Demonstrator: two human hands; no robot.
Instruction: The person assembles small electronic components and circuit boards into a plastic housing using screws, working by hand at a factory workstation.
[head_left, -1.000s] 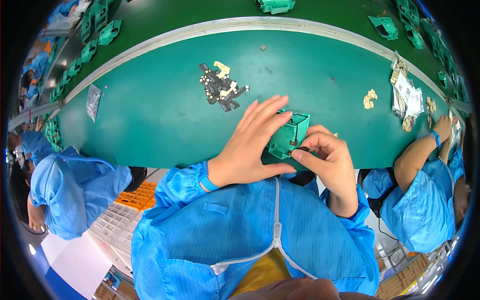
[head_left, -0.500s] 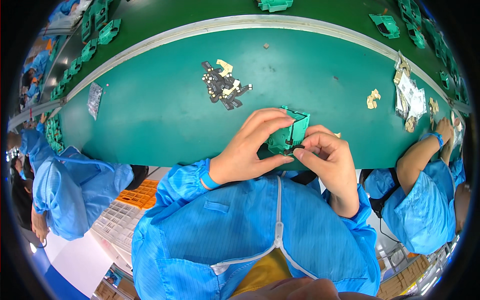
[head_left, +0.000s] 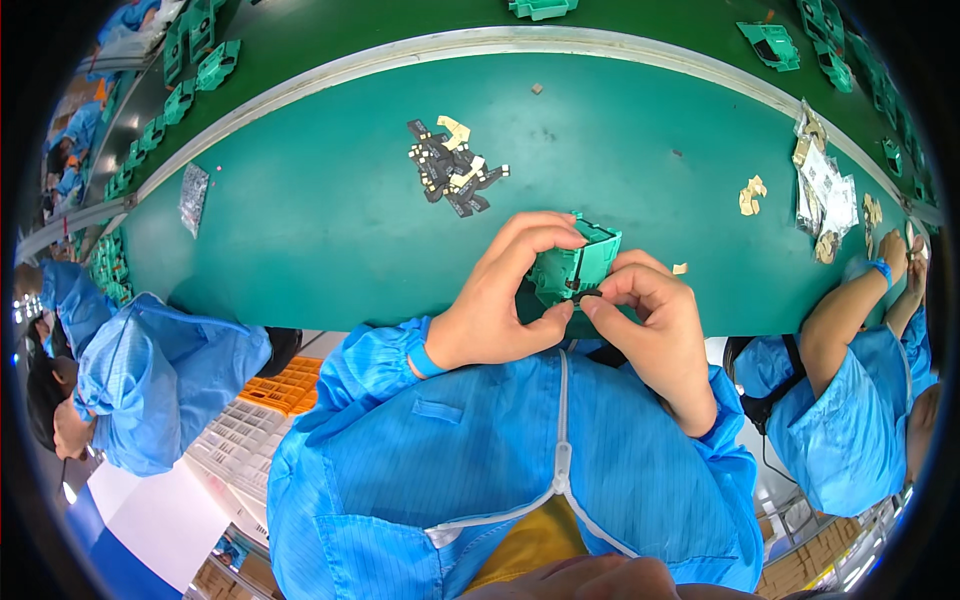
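Note:
My left hand (head_left: 500,290) is closed around a teal plastic housing (head_left: 583,262), with its fingers over the far side and its thumb at the near edge. The housing is held just above the near part of the green table. At its lower right corner, my right hand (head_left: 650,318) pinches a small black piece (head_left: 588,294) between thumb and forefinger, pressed against the housing. The fingertips hide most of that piece. Beyond my hands lies a loose pile of black and cream-coloured flat pieces (head_left: 455,172).
A green conveyor (head_left: 400,25) carrying teal housings runs behind a pale rail. At right lie cream scraps (head_left: 751,195) and clear plastic bags (head_left: 826,190), near a co-worker's arm (head_left: 845,300). A small clear bag (head_left: 193,198) lies far left. Another co-worker (head_left: 165,370) sits at left.
The housing has tilted slightly, and my left thumb has drawn back a little from the black piece. The co-worker at left has shifted, with a hand now raised.

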